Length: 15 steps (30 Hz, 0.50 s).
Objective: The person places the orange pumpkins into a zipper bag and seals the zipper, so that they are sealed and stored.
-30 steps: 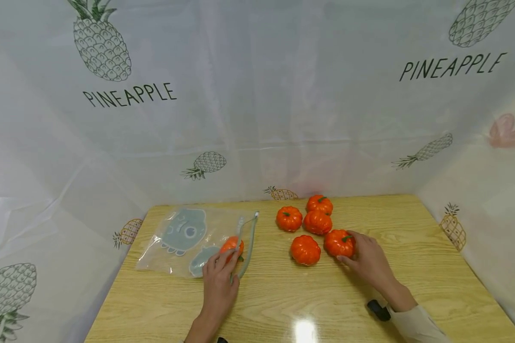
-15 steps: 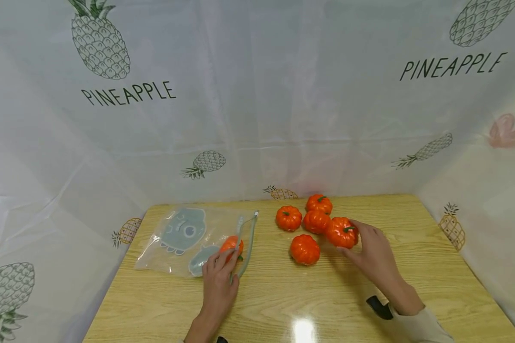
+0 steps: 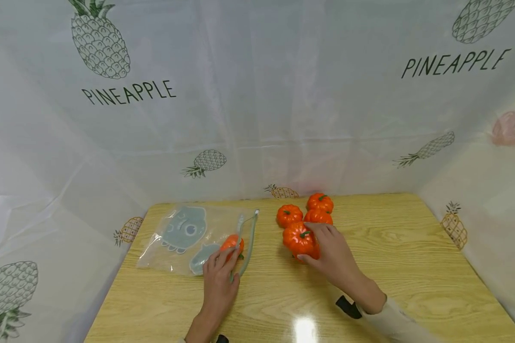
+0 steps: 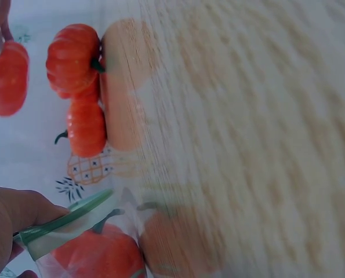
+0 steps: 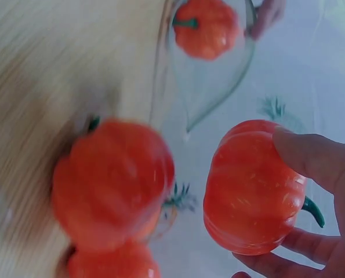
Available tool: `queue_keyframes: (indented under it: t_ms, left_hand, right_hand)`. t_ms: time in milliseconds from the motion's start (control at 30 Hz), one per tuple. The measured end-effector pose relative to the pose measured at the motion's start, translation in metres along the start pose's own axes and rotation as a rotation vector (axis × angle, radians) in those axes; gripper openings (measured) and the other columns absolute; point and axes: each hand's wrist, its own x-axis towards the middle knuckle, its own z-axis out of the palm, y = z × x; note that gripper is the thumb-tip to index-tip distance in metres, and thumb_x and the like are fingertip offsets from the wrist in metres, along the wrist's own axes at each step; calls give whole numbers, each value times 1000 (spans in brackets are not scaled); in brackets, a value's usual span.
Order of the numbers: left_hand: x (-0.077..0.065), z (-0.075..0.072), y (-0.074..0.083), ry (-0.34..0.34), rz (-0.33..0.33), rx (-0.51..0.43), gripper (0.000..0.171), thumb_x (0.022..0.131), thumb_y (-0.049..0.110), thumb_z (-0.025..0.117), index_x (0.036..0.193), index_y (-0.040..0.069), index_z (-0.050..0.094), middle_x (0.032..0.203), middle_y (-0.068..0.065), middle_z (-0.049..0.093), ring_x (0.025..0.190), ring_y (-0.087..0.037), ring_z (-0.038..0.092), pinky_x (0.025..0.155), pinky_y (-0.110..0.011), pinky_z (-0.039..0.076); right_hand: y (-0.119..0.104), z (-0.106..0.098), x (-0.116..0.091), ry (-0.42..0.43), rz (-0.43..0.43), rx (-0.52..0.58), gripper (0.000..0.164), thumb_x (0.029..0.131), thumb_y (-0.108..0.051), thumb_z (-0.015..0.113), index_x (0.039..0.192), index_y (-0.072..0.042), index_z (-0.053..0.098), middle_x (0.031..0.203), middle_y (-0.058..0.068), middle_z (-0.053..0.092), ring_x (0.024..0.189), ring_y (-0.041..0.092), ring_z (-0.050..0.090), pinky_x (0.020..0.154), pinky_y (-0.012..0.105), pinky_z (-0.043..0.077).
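My right hand [image 3: 339, 264] grips a small orange pumpkin [image 5: 253, 188] with a green stem, thumb on one side and fingers on the other. It is held above the table and in the head view overlaps another pumpkin [image 3: 313, 252], mostly hidden behind it. On the left lies a clear zip bag [image 3: 223, 219] with blue-green cartoon prints. My left hand [image 3: 220, 281] pinches the green edge [image 4: 73, 217] of its raised mouth. One pumpkin [image 3: 230, 242] sits inside the bag near that mouth, partly covered by my left fingers.
Behind the held pumpkin, three more pumpkins cluster near the table's back edge: one at left [image 3: 289, 216], one at back [image 3: 320, 202] and one in front of it [image 3: 319, 216]. A pineapple-print curtain [image 3: 292, 119] surrounds the wooden table [image 3: 412, 267].
My right hand has lifted the rightmost pumpkin and carried it left, over the front pumpkin. The left hand and the bag have stayed in place.
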Motion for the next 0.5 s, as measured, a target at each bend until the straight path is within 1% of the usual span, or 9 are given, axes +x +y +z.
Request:
queue_keyframes:
  t_ms: [300,500]
  left_hand:
    - [2,-1,1,-6,-13,-15,81,51,-17,93,127,2,76,124,-8,71,114,-35,57,88,-55,42]
    - [2,-3,3,-20,-21,-8,82,51,-16,94,129,2,75,125,-7,71,115,-34,56,89,-55,41]
  right_hand:
    - [-28,37,13,-68,-66,11,80,72,-31,99,138,-4,62,131,13,68,122,39,59,106,58,48]
    - [-44,56,20,-122,-77,28,79,74,-31,97,140,-4,62,133,11,68,123,37,59,104,55,49]
